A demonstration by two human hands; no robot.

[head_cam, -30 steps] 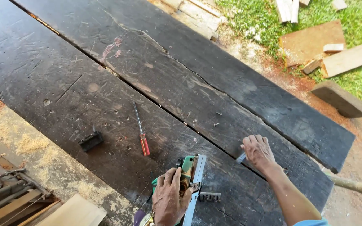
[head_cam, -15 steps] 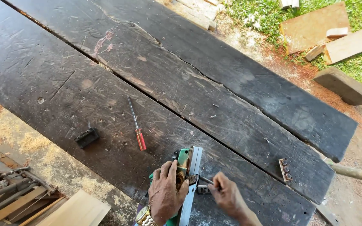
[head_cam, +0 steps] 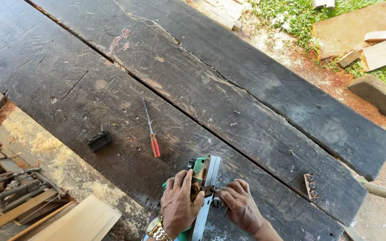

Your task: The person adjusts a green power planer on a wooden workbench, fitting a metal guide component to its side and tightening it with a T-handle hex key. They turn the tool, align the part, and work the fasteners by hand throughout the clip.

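Observation:
A green power planer [head_cam: 200, 172] lies turned over on the dark wooden planks [head_cam: 166, 85] near the bottom edge. My left hand [head_cam: 178, 206], with a gold wristwatch, grips the planer's body. My right hand [head_cam: 241, 205] is beside the planer, its fingers pinching a small dark part or tool against the planer's side. A red-handled screwdriver [head_cam: 152, 132] lies on the plank just up and left of the planer. A small black block [head_cam: 98, 140] sits further left. A brown metal strip with bolts [head_cam: 310, 186] rests to the right.
Two loose screws [head_cam: 234, 118] lie mid-plank. Sawdust and wood offcuts [head_cam: 81, 221] are at the lower left beside dark metal parts [head_cam: 10, 192]. Timber blocks [head_cam: 371, 40] and grass are at the upper right. A pole [head_cam: 385, 192] pokes in at the right.
My right hand has come from the planks' right side to the planer, leaving the bolted metal strip lying there. The left hand stays on the planer.

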